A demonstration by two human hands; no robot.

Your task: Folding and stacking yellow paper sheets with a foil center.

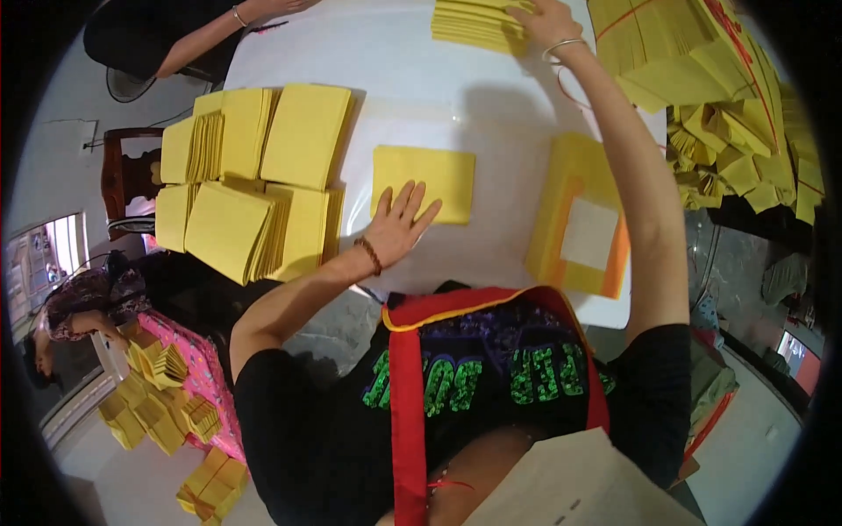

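Observation:
My left hand (403, 228) lies with its fingers spread on the lower left part of a flat yellow paper piece (438, 171), which looks like an envelope. That piece rests on the white table in front of me. My right arm stretches to the far side, where my right hand (551, 26) has its bent fingers on the right end of a fanned row of yellow papers (478, 28). Its fingers seem to pinch the edge of one; how many they hold is hidden.
Thick yellow paper stacks (303, 136) stand at the table's left. A yellow block with an orange band and white label (589, 232) sits at the right. Tied yellow bundles (675, 53) pile up at far right. Across the table is another person's arm (206, 39).

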